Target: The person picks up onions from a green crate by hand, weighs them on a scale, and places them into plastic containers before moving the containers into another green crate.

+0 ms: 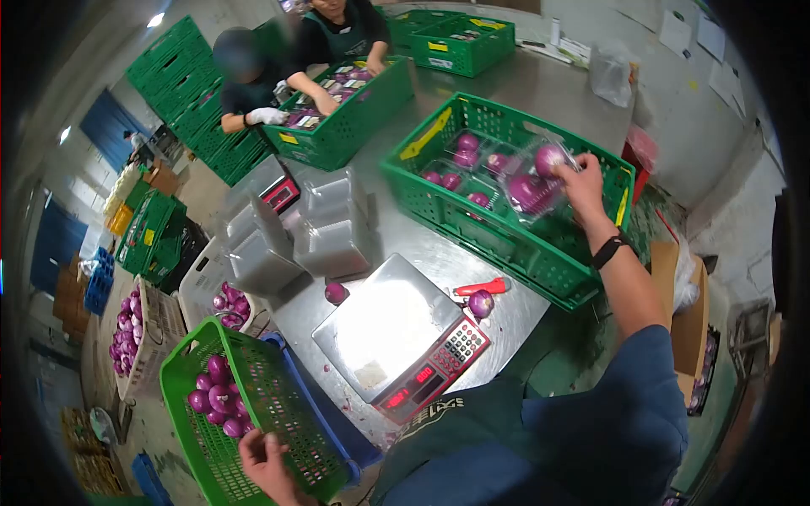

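Observation:
My right hand (pixel 582 187) grips a clear plastic clamshell (pixel 533 187) of red onions at its edge, thumb over the top. It tilts over a green crate (pixel 485 221), where several more packs of red onions (pixel 467 150) lie. At the lower left, my left hand (pixel 268 465) is inside a bright green basket (pixel 190 358), fingers apart and holding nothing. Red onions (pixel 221 398) are heaped just beyond its fingertips. Between my hands stands a digital scale (pixel 390 325) with a bare plate and lit red numbers.
Stacked empty clear trays (pixel 329 228) stand behind the scale, near a second scale (pixel 280 192). A red-handled tool (pixel 485 287) and loose onions (pixel 481 304) lie beside it. Two people work at another filled green crate (pixel 337 126). White baskets of onions (pixel 139 337) stand left.

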Motion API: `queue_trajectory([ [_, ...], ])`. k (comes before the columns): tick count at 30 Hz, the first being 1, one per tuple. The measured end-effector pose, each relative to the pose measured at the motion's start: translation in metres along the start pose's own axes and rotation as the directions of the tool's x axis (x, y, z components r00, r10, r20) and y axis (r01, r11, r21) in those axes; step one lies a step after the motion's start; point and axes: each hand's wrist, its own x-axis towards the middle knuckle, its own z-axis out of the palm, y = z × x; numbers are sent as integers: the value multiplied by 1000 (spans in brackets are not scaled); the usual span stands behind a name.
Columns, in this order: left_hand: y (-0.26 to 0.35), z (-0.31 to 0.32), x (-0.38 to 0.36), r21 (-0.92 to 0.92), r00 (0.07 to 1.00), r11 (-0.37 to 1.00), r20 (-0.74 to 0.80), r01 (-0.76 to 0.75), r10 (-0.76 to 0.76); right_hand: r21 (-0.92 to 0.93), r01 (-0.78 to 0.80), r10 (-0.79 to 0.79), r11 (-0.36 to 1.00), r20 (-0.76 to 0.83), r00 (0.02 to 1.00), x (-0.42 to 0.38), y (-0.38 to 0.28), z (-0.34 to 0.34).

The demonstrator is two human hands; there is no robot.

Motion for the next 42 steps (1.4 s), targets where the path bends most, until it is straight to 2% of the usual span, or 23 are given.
queue_trajectory([
  [1, -3, -13, 3, 5, 996, 1000, -88, -7, 7, -91, 8, -6, 996, 27, 1000, 9, 17, 1],
  [3, 58, -7, -14, 159, 954, 957, -217, 244, -207, -270, 26, -8, 963, 70, 997, 20, 49, 3],
  [4, 62, -12, -13, 124, 943, 956, -238, 266, -231, -223, -46, 75, 974, 124, 989, 26, 70, 7],
  [7, 38, -51, -12, 291, 965, 945, -248, 153, -80, -126, -308, 333, 943, 298, 895, 23, 98, 23],
  [9, 6, -85, -13, 315, 964, 937, -257, 153, -71, -111, -522, 520, 846, 393, 759, 2, 80, 23],
  [10, -11, -100, -15, 317, 964, 934, -253, 164, -83, -307, -368, 474, 878, 440, 763, 6, 104, 25],
  [12, -16, -106, -20, 304, 951, 922, -265, 240, -160, -612, 21, 404, 791, 548, 733, 25, 181, 32],
  [13, -23, -114, -22, 282, 938, 912, -264, 297, -224, -634, -17, 444, 773, 523, 728, 23, 189, 35],
  [15, -43, -137, -28, 235, 897, 877, -257, 418, -359, -690, 75, 399, 720, 500, 769, 13, 170, 41],
  [18, -65, -166, -13, 363, 893, 821, -276, 440, -357, -770, 259, 396, 583, 548, 737, -8, 76, 42],
  [21, -52, -178, -9, 534, 914, 742, -248, 405, -321, -592, 424, -8, 686, 576, 817, -13, 50, 49],
  [22, -38, -178, -6, 554, 906, 717, -254, 424, -339, -522, 438, -72, 732, 580, 812, -22, 28, 52],
  [23, -54, -203, -3, 713, 950, 629, -235, 311, -204, -447, 449, -131, 774, 580, 804, -39, -2, 57],
  [24, -33, -196, 3, 758, 923, 529, -284, 383, -261, -367, 460, -192, 809, 574, 796, -55, -30, 65],
  [27, -36, -217, 19, 854, 953, 431, -215, 290, -215, -131, 744, -483, 655, 685, 546, -116, -87, 87],
  [30, -43, -228, 44, 874, 935, 396, -154, 280, -321, 25, 786, -477, 618, 807, 349, -177, -134, 125],
  [31, -52, -233, 49, 839, 949, 484, -110, 248, -296, 64, 786, -499, 615, 803, 325, -192, -136, 149],
  [33, -67, -246, 62, 859, 939, 476, -20, 191, -342, 153, 778, -532, 609, 806, 258, -212, -126, 201],
  [34, -64, -243, 68, 878, 921, 426, -43, 219, -386, 184, 738, -519, 649, 817, 252, -220, -119, 232],
  [37, -91, -268, 69, 847, 888, 431, -100, 313, -448, 208, 777, -546, 594, 814, 200, -240, -102, 316],
  [39, -103, -284, 64, 833, 849, 405, -135, 376, -510, 246, 809, -623, 533, 762, 178, -246, -72, 367],
  [41, -112, -293, 61, 844, 811, 354, -151, 403, -565, 113, 777, -226, 620, 973, 39, -246, -83, 382],
  [42, -122, -302, 57, 855, 779, 320, -142, 407, -610, 156, 855, -315, 495, 949, 9, -241, -58, 405],
])
